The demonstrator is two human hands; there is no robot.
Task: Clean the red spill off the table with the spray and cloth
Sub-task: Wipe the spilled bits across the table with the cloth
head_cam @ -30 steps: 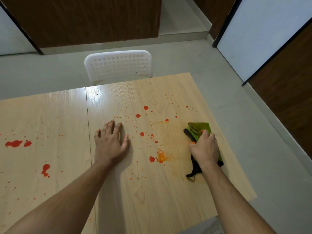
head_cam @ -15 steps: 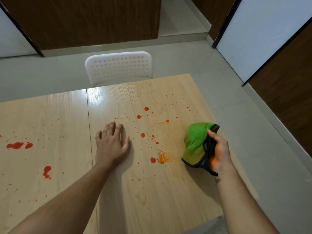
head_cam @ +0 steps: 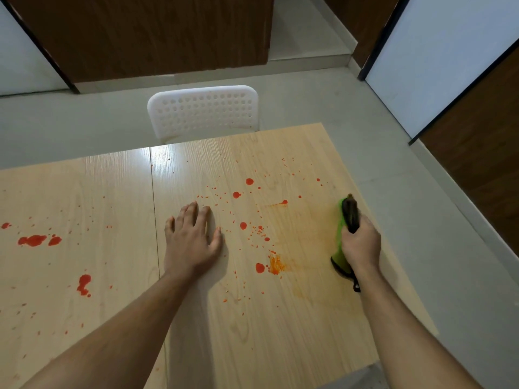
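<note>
The right hand (head_cam: 361, 244) is curled tight round a bunched green cloth (head_cam: 341, 234) with a dark trim, gripping it on the desk (head_cam: 280, 332) close to the desk's right edge. The cloth sticks out past the knuckles toward the far side and trails a dark loop back by the wrist. The left hand (head_cam: 193, 242) lies flat on the desk with its fingers straight and slightly spread, holding nothing, palm down just right of the seam where the two desk panels meet.

Between the hands the red spill (head_cam: 259, 267) shows as scattered drops and specks, with a smeared orange patch (head_cam: 276, 265) just beside one larger drop and a faint orange film reaching toward the cloth. More round drops lie beyond the left hand's fingertips. Well to the left of the seam sit bigger red blotches (head_cam: 35, 240), and another one (head_cam: 83, 283) nearer the near edge.

A white perforated chair (head_cam: 202, 110) stands against the desk's far edge, on a pale grey floor, with dark wooden panels behind it.
</note>
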